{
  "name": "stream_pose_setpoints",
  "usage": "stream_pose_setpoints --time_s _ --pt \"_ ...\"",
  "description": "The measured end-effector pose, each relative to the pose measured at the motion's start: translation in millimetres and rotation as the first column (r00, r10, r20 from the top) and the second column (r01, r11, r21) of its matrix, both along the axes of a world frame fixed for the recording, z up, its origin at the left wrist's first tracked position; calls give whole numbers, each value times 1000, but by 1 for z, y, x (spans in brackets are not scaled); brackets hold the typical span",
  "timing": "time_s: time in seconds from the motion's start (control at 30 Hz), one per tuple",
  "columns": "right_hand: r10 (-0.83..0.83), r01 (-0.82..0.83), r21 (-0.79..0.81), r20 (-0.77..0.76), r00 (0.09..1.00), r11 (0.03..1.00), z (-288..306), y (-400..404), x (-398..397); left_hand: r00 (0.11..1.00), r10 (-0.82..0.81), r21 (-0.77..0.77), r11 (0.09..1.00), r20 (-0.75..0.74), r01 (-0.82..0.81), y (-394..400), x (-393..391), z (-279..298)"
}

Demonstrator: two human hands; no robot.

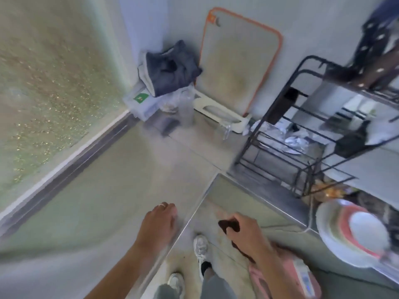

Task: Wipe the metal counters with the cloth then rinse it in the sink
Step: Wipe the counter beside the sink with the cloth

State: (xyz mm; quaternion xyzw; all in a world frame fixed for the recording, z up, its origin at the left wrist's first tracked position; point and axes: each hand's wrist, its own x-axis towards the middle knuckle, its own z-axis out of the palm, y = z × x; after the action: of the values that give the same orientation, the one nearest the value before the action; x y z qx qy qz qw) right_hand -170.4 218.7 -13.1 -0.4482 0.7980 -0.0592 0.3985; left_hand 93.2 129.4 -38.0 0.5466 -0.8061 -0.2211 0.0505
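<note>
A dark brown cloth is gripped in the right hand, whose fingers are curled round it so that one bunched end shows in front of the knuckles and a further length trails back beneath the wrist. The cloth is held in the air over the floor, just off the corner where the two runs of counter meet, and is not seen to touch any surface. The left hand is laid flat on the metal counter close to its front edge, with the fingers relaxed and nothing held; a ring is worn on one finger. The counter runs along a speckled wall on the left to a far corner, where a folded dark grey garment is piled on clear plastic containers. Beside these, an orange-rimmed cutting board is leaned upright against the back wall, its lower edge seated in a white holder. To the right, a black wire rack is stood on the counter, with crumpled foil or plastic beneath it. Nearer, at the right edge, stacked plates in white and pink are seen. A pink object lies below the right forearm, too blurred to identify. White sneakers are visible on the floor between the arms.
</note>
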Motion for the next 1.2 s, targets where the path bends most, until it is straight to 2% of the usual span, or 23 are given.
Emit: stream_pose_setpoints --time_s 0.1,0.23,0.33,0.43,0.67,0.83,1.03,1.2 --pt "-192 193 25 -22 981 981 4 72 -24 983 -184 80 980 29 181 12 -16 -7" --pt "-392 399 104 -83 916 911 4 182 -44 920 -387 104 919 54 380 41 -46 -14" --pt "-531 541 80 -120 839 837 -2 258 -54 837 -535 162 841 117 515 69 -89 -16" --pt "-673 679 27 -117 731 733 -14 317 -60 728 -676 195 734 117 650 98 -142 -8" --pt "-902 899 -72 -25 431 432 -14 444 -84 513 -856 171 517 73 839 236 -292 2" --pt "-987 980 -125 30 161 156 -14 542 -118 329 -942 208 336 71 918 353 -382 12" --pt "-980 933 -303 108 -168 -193 -31 653 -132 129 -989 221 142 72 965 485 -459 -2" --pt "-885 804 -431 -26 -466 -410 -54 732 -106 -46 -997 198 -31 69 980 578 -488 -11"
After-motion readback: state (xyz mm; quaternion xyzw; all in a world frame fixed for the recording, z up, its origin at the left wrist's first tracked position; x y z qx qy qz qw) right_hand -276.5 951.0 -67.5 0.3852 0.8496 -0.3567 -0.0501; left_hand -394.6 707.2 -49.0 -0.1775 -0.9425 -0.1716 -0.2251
